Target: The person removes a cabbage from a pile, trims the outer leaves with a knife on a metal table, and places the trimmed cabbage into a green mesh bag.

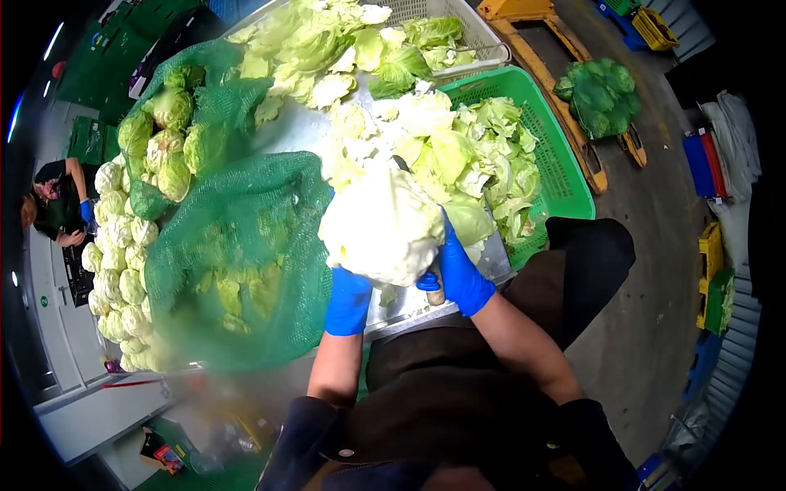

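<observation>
A pale, trimmed cabbage [383,225] is held up over the metal table, between my two blue-gloved hands. My left hand [349,296] is closed on its lower left side, the fingers partly hidden beneath it. At the cabbage's lower right, my right hand [460,274] is wrapped round the handle of a knife [435,296]; a dark bit of blade tip shows past the cabbage's top edge. Loose green leaves [446,155] lie just beyond the cabbage. To the left is a green net bag [237,254] with leaves inside.
Whole cabbages [123,270] are stacked at the left, below another net of cabbages [168,147]. A green crate [565,155] of leaves stands right, a grey crate [491,51] behind. Beyond are an orange pallet jack [536,53] and a netted bag [602,98]. A co-worker [61,192] is far left.
</observation>
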Demonstrator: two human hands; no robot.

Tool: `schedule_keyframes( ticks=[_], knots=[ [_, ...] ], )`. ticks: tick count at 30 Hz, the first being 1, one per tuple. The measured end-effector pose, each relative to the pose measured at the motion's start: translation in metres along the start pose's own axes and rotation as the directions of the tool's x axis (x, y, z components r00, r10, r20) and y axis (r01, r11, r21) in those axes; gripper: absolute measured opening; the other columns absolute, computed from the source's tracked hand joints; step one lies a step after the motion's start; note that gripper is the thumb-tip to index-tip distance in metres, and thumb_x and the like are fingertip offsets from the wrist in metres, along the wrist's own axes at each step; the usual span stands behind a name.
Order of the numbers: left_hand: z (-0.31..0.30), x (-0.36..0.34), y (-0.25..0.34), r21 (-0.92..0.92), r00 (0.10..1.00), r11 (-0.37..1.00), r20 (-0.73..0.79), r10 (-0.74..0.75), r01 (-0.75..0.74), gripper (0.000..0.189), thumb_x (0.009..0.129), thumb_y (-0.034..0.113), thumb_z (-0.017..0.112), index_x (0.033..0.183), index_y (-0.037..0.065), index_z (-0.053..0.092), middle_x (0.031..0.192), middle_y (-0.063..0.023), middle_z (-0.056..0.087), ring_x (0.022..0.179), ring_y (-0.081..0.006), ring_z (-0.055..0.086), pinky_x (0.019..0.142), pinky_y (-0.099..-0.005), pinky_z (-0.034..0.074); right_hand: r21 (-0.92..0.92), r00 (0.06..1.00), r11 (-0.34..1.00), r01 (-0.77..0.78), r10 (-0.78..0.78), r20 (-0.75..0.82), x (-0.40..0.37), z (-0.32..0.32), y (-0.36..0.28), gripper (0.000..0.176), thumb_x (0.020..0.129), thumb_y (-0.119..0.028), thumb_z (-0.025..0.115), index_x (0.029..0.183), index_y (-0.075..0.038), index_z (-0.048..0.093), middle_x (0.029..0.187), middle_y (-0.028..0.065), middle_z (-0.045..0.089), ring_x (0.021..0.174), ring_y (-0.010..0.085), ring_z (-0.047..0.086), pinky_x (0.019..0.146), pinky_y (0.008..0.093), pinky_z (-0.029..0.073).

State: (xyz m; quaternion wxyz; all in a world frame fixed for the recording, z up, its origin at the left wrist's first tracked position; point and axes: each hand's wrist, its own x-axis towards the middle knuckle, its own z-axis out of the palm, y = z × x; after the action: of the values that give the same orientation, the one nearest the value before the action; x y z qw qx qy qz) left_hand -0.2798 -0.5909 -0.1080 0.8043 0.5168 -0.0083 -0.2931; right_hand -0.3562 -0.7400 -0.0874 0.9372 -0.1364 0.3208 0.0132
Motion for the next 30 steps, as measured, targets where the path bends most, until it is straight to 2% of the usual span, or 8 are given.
schedule_keyframes(
  ticks=[4,8,11,17,19,23,27,30],
  knots=[
    [-0.009,0.004,-0.007,-0.68,0.993,0.731,0.116,0.031,0.056,0.081,0.085,0.059,0.058,0.147,0.011,0.035,0.149,-0.0117,0.038,0.134,-0.0314,0.04,0.111,-0.0492,0.034,-0.845,0.988,0.529,0.083,-0.151,0.003,-0.007,0.006,-0.028,0.039,0.095,-0.041,0.059,0.087,-0.004,0.068,0.061,-0.0029,0.057,0.043,0.0033,0.047,0.037,0.0193,0.033],
    [-0.019,0.001,0.012,-0.744,0.998,0.667,0.0,-0.068,0.046,0.092,0.076,0.056,0.068,0.149,0.012,0.032,0.15,-0.0147,0.036,0.137,-0.0353,0.036,0.113,-0.0578,0.027,-0.68,0.998,0.731,0.053,-0.026,0.05,0.028,-0.031,-0.008,0.04,0.098,-0.037,0.055,0.098,0.001,0.066,0.075,0.0111,0.07,0.039,0.0072,0.044,0.037,0.0221,0.031],
    [-0.034,0.001,0.025,-0.588,0.973,0.804,-0.221,-0.059,-0.085,0.087,0.078,0.056,0.066,0.147,0.013,0.035,0.15,-0.0137,0.038,0.134,-0.0354,0.04,0.111,-0.0572,0.031,-0.921,0.992,0.367,-0.129,0.041,-0.123,0.046,-0.05,0.019,0.032,0.094,-0.034,0.058,0.101,-0.004,0.068,0.084,0.0063,0.071,0.043,0.0092,0.048,0.041,0.0234,0.037],
    [-0.037,-0.008,0.073,0.11,0.983,0.982,-0.083,0.162,-0.152,0.092,0.062,0.014,0.082,0.142,0.001,0.038,0.131,-0.0139,0.055,0.118,-0.0253,0.056,0.101,-0.0374,0.047,-0.908,0.88,0.417,0.049,-0.448,-0.158,0.078,-0.074,-0.042,0.023,0.087,-0.025,0.066,0.095,-0.003,0.067,0.08,0.015,0.067,0.063,0.0193,0.062,0.06,0.0322,0.052],
    [-0.022,-0.008,0.084,0.258,0.986,0.954,-0.027,0.167,-0.154,0.097,0.057,0.01,0.085,0.142,0.001,0.038,0.131,-0.0142,0.054,0.119,-0.0246,0.055,0.101,-0.0373,0.047,-0.992,0.763,-0.037,0.119,-0.636,0.115,0.061,-0.05,-0.055,0.024,0.087,-0.022,0.068,0.102,-0.003,0.068,0.087,0.0108,0.07,0.071,0.019,0.064,0.07,0.0324,0.052],
    [-0.02,0.001,0.07,0.335,0.994,0.936,0.016,0.105,-0.104,0.102,0.055,0.008,0.09,0.142,0.001,0.038,0.132,-0.0158,0.054,0.119,-0.0238,0.054,0.102,-0.0373,0.046,-0.725,0.606,-0.046,0.687,-0.514,0.607,0.017,0.041,-0.035,0.051,0.081,-0.021,0.076,0.128,-0.01,0.06,0.105,0.0108,0.067,0.079,0.0169,0.065,0.075,0.0306,0.053],
    [-0.011,0.003,0.065,0.301,0.999,0.952,0.021,0.047,-0.051,0.108,0.053,0.008,0.092,0.144,0.001,0.034,0.132,-0.0152,0.052,0.119,-0.0237,0.054,0.101,-0.0374,0.047,-0.683,0.618,-0.336,0.649,-0.29,0.73,-0.002,0.079,-0.023,0.053,0.079,-0.022,0.078,0.129,-0.013,0.06,0.111,0.0071,0.065,0.086,0.0154,0.067,0.078,0.0288,0.054],
    [-0.014,0.005,0.068,0.312,0.995,0.948,0.091,0.032,-0.059,0.107,0.055,0.008,0.091,0.145,0.003,0.034,0.132,-0.0147,0.051,0.117,-0.0234,0.055,0.1,-0.036,0.046,-0.696,0.633,-0.125,0.707,-0.327,0.702,0.007,0.072,-0.015,0.038,0.082,-0.02,0.075,0.116,-0.006,0.066,0.105,0.0081,0.067,0.087,0.0152,0.067,0.078,0.0303,0.055]
  ],
)
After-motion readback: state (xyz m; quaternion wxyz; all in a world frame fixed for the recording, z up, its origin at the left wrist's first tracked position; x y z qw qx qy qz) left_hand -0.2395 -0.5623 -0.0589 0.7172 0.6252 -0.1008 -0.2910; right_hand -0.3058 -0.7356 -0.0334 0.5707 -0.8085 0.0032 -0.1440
